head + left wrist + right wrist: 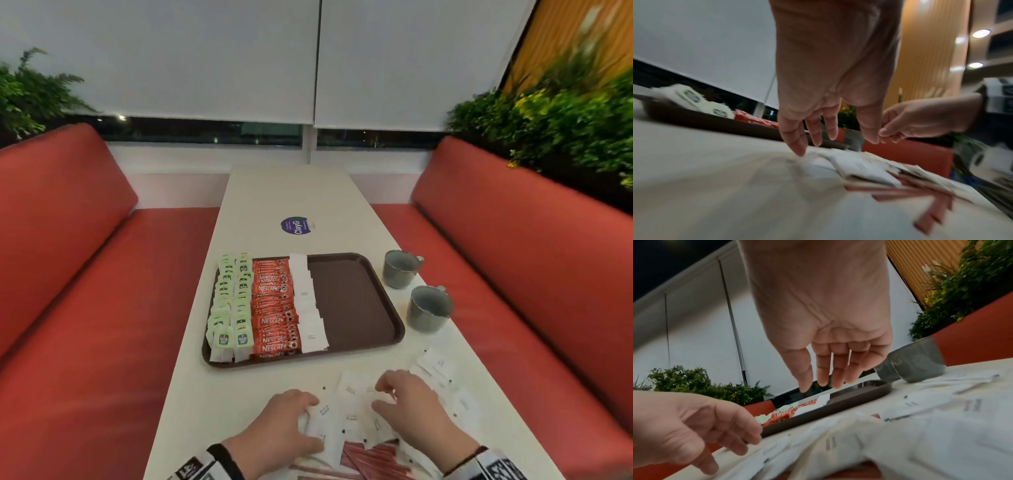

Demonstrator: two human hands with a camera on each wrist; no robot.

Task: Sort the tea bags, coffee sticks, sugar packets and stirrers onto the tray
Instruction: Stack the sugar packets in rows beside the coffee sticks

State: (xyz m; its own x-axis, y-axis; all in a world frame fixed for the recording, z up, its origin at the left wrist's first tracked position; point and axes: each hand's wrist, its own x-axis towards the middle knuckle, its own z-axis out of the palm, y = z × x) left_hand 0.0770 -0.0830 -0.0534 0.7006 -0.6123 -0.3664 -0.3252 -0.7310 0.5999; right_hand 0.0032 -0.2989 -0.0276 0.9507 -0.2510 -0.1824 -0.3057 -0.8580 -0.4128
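A brown tray holds a column of green tea bags at its left, red coffee sticks beside them, then white sugar packets; its right half is bare. At the table's near edge lies a loose pile of white sugar packets over red-brown stirrers. My left hand hangs over the pile's left side, fingers loosely extended, fingertips at the packets. My right hand hovers over the pile's right side, fingers relaxed, holding nothing.
Two grey cups stand on the white table right of the tray. More sugar packets are scattered toward the right edge. Red bench seats flank the table. A round purple sticker lies beyond the tray.
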